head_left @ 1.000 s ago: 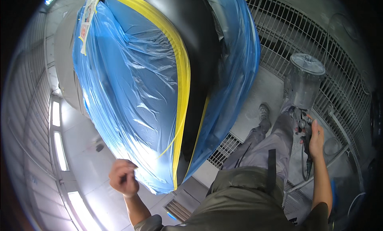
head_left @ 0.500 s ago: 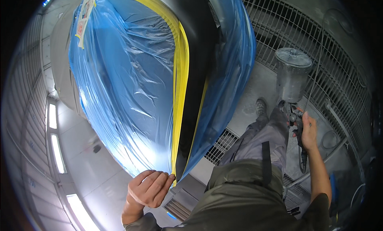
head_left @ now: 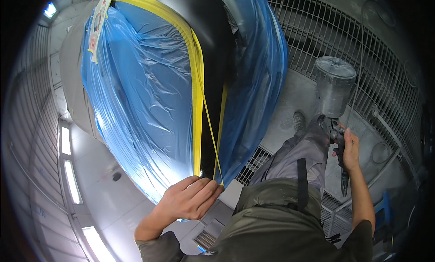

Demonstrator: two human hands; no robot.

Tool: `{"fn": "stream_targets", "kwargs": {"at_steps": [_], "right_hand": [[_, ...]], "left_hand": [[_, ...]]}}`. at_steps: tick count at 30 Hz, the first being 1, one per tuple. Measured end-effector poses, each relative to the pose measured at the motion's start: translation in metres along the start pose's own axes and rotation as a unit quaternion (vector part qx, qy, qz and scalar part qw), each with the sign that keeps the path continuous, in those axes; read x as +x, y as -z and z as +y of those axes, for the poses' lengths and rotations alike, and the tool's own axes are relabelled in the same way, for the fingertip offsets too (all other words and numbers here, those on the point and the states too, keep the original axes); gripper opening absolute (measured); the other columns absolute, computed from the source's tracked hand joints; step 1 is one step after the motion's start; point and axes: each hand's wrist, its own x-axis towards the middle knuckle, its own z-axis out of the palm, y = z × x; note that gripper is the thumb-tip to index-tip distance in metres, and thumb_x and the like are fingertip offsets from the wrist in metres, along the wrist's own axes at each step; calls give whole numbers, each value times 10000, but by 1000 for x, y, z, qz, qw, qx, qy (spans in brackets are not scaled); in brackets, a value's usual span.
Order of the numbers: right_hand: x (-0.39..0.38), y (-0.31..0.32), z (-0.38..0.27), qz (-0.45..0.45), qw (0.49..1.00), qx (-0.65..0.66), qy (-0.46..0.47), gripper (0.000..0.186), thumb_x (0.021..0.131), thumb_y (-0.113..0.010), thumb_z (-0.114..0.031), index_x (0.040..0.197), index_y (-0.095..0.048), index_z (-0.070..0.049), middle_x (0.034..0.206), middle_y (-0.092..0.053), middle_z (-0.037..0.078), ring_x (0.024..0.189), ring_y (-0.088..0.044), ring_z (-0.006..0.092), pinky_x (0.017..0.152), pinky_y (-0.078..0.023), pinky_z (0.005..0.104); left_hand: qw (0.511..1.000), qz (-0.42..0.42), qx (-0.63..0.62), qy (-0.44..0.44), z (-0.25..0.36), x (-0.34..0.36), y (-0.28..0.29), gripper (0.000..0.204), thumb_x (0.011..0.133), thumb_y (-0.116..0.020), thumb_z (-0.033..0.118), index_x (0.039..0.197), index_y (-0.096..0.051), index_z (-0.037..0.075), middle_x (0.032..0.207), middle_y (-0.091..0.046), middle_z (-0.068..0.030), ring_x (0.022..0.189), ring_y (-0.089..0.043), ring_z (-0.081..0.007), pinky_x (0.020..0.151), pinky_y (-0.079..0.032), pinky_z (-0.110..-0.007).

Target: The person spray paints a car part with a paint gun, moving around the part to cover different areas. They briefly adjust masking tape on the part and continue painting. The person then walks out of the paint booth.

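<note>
My left hand (head_left: 192, 198) pinches the loose end of a thin strip of yellow masking tape (head_left: 210, 128) at the lower tip of a black painted panel (head_left: 210, 49). This strip is stretched slantwise across the panel, its upper end still joined to the wider yellow tape (head_left: 196, 81) along the panel's left edge. Blue masking film (head_left: 145, 94) covers the surfaces on both sides. Held out at the right, a spray gun (head_left: 334, 130) with a large greyish cup (head_left: 334, 87) on top is gripped by my right hand (head_left: 351, 149).
Metal grating (head_left: 326, 31) runs along the far right, with a thin hose or cord (head_left: 361, 49) in front. A grey cover (head_left: 74, 85) lies beyond the film at the left. Bright light panels (head_left: 70, 180) line the left wall. A blue object (head_left: 385, 207) stands at the lower right.
My left hand has moved right and slightly up, lifting a thin strip of yellow tape off the panel's left edge. My right hand still holds the spray gun in nearly the same place.
</note>
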Motion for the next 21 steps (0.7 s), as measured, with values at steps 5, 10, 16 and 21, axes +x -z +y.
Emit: {"fn": "stream_targets", "kwargs": {"at_steps": [5, 10, 16, 21], "right_hand": [[-3, 4, 0, -10, 1000, 19, 16, 765, 1076, -382, -606, 1432, -551, 50, 1070, -745, 128, 863, -717, 151, 527, -537, 249], [-6, 4, -4, 17, 1000, -17, 7, 767, 1079, -375, -606, 1430, -551, 53, 1064, -746, 128, 861, -717, 153, 538, -542, 253], [-10, 0, -11, -5, 1000, -7, 10, 736, 1092, -381, -569, 1440, -540, 60, 982, -747, 112, 784, -687, 132, 551, -546, 257], [-22, -6, -30, -41, 998, 11, 54, 819, 1069, -369, -640, 1427, -530, 79, 1082, -727, 124, 822, -700, 173, 602, -607, 323]], "left_hand": [[1000, -10, 4, -4, -2, 11, -9, 152, 807, -751, 79, 944, -731, 16, 996, -657, -55, 835, -645, -160, 730, -530, -281], [1000, -25, 18, 3, -1, 10, -9, 162, 805, -751, 87, 948, -729, 15, 999, -658, -55, 837, -642, -161, 717, -517, -279], [1000, 19, 1, 0, 4, 6, -9, 208, 791, -712, 100, 983, -723, 24, 1016, -658, -56, 860, -643, -162, 719, -510, -283], [998, 24, -18, 62, 13, -12, -12, 259, 801, -690, 98, 1055, -709, 51, 1026, -656, -55, 862, -651, -170, 703, -506, -302]]}}
